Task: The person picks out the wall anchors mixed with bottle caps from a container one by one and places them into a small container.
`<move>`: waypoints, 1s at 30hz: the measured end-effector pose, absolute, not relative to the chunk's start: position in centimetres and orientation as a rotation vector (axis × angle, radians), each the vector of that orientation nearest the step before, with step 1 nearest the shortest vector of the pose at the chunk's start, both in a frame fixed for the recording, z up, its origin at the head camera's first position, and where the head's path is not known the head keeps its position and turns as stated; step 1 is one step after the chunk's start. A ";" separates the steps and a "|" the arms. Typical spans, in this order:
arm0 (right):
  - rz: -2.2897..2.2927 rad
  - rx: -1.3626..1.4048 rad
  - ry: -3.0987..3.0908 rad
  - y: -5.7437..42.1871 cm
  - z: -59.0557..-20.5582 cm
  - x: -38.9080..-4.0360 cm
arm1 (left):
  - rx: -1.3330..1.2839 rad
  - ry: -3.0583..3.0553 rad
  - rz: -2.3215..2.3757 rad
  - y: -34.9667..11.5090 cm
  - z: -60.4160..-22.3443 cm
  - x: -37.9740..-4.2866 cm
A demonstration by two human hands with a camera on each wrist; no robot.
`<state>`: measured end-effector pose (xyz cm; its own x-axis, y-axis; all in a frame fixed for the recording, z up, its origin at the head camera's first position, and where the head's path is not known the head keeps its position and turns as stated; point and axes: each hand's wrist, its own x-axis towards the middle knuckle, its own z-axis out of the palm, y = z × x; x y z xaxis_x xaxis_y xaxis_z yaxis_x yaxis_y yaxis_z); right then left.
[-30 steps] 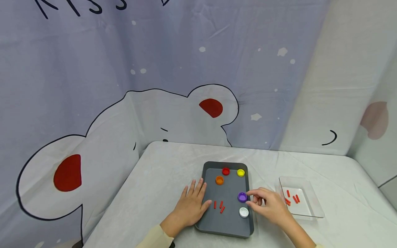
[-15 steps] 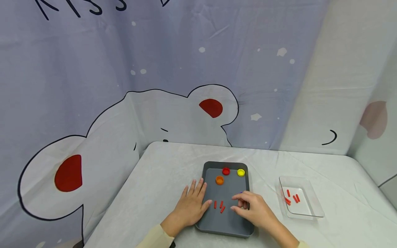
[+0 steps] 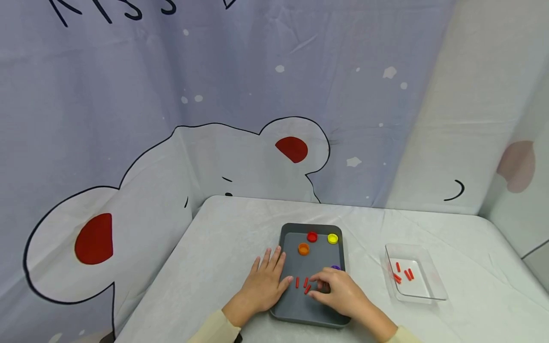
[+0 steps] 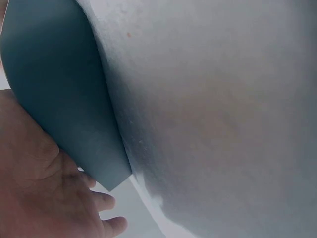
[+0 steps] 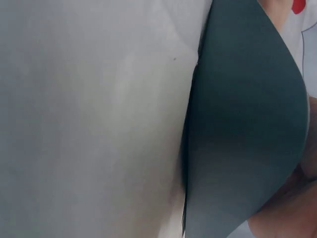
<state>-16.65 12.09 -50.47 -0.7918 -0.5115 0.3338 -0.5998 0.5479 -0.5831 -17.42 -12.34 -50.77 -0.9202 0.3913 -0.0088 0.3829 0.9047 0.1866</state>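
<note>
My left hand (image 3: 262,286) rests with spread fingers over the left rim of a dark grey tray (image 3: 317,312), its thumb inside the rim. In the left wrist view it lies against the tray's outer wall (image 4: 59,89). My right hand (image 3: 336,291) reaches over the tray's right side, thumb and forefinger apart at a slanted red stick (image 3: 307,289). Two more red sticks lie close by, one upright red stick (image 3: 297,282) nearest the left thumb. Behind the right hand a purple cap (image 3: 336,268) shows only its top edge; the white cap is hidden.
Toward the tray's far end sit a red cap (image 3: 312,237), a yellow cap (image 3: 332,238) and an orange cap (image 3: 303,248). Right of the tray stands a clear plastic box (image 3: 422,286) holding several red sticks. A white cloth covers the table (image 3: 240,228).
My right hand has left the purple cap and moved left across the tray to the red sticks, now covering the white cap. The left hand stays in place.
</note>
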 end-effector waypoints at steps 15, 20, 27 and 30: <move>0.642 0.859 -2.772 10.7 -50.6 -17.3 | 0.618 3.034 0.259 -12.3 -51.0 -17.4; 0.566 0.847 -2.762 10.5 -50.9 -17.4 | 0.621 3.031 0.269 -12.3 -50.7 -17.3; 0.507 0.834 -2.774 10.3 -50.8 -17.4 | 0.637 3.035 0.291 -12.4 -50.7 -17.3; 0.488 0.824 -2.780 10.2 -50.8 -17.5 | 0.639 3.038 0.298 -12.4 -50.8 -17.3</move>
<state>-17.51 10.17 -50.82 -0.8242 -0.4913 0.2815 -0.5578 0.7898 -0.2549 -17.31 -12.38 -50.82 -0.9157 0.4016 0.0169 0.3972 0.8976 0.1910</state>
